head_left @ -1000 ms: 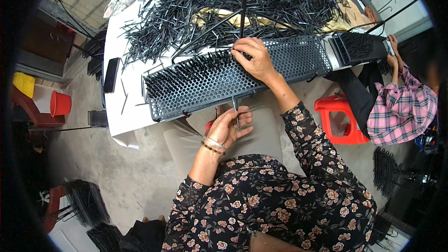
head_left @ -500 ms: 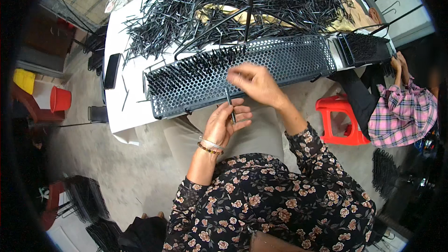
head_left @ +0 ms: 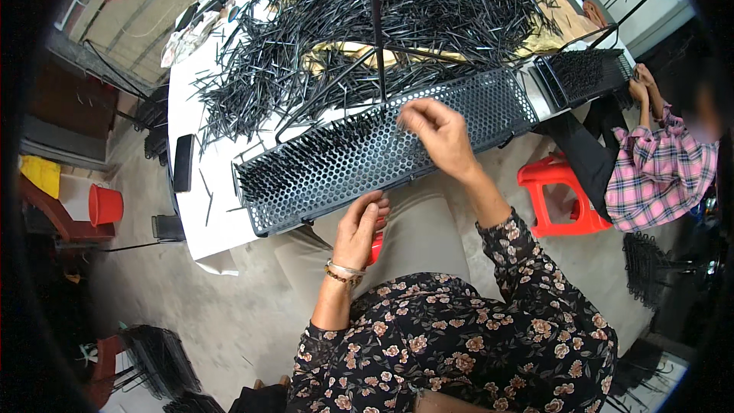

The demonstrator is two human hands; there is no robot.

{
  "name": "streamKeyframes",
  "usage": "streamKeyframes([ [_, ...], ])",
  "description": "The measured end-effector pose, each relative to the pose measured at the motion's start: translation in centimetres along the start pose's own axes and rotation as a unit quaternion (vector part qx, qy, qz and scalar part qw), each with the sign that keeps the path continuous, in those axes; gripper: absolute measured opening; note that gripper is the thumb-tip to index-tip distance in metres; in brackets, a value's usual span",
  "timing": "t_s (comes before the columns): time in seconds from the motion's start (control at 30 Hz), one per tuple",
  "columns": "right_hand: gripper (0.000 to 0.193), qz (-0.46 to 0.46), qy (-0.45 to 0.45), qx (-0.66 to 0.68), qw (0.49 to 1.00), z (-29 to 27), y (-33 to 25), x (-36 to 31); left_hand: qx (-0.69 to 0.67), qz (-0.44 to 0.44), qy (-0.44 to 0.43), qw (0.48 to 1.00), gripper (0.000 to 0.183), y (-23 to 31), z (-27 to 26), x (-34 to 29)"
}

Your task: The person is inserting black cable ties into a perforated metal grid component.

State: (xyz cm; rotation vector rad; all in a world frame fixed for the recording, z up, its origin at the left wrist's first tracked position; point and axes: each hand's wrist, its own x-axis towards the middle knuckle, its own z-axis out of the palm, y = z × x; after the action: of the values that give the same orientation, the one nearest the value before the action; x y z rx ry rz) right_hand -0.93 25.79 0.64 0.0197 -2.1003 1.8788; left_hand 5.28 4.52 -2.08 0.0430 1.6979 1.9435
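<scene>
A long black perforated rack [head_left: 459,115] lies along the table's near edge. Its left part holds several rows of short black sticks [head_left: 306,154] standing upright in the holes; toward the right the holes are bare. My right hand [head_left: 443,138] is just over the rack beside the end of these rows. Its thumb and fingers are pinched; anything between them is too small to make out. Just off the rack's front edge, over my lap, my left hand [head_left: 357,235] is curled with fingertips together, and its contents are hidden.
A big heap of loose black sticks [head_left: 428,8] covers the table behind the rack. A thin black upright rod [head_left: 375,23] stands behind the rack. A phone [head_left: 183,163] lies at left. At right, a person [head_left: 661,168] works at another rack [head_left: 585,76] near a red stool [head_left: 562,195].
The dark stick seen in my left hand is no longer visible there. My left hand has lowered and curled, while the right has shifted right along the rack. The view has tilted slightly.
</scene>
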Motion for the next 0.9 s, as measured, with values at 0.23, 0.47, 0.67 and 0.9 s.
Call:
streamKeyframes([
  [0.23, 0.015, -0.152, 0.069, -0.156, 0.974, 0.0, 2.1, 4.5, 0.003, -0.012, 0.01, 1.0, 0.03, 0.2, -0.6, -0.9],
  [0.47, 0.013, -0.188, 0.054, -0.187, 0.963, 0.0, 1.5, 4.6, -0.016, -0.009, 0.025, 1.0, 0.028, -0.2, -1.8, -1.3],
  [0.67, 0.013, -0.204, 0.039, -0.184, 0.961, 0.8, 2.2, 5.2, -0.011, -0.018, 0.03, 0.999, 0.028, -0.4, -1.8, -1.1],
  [0.9, 0.011, -0.237, 0.041, -0.226, 0.944, 0.8, 2.4, 5.3, -0.02, -0.022, 0.026, 0.999, 0.029, -0.6, -2.0, -1.1],
])
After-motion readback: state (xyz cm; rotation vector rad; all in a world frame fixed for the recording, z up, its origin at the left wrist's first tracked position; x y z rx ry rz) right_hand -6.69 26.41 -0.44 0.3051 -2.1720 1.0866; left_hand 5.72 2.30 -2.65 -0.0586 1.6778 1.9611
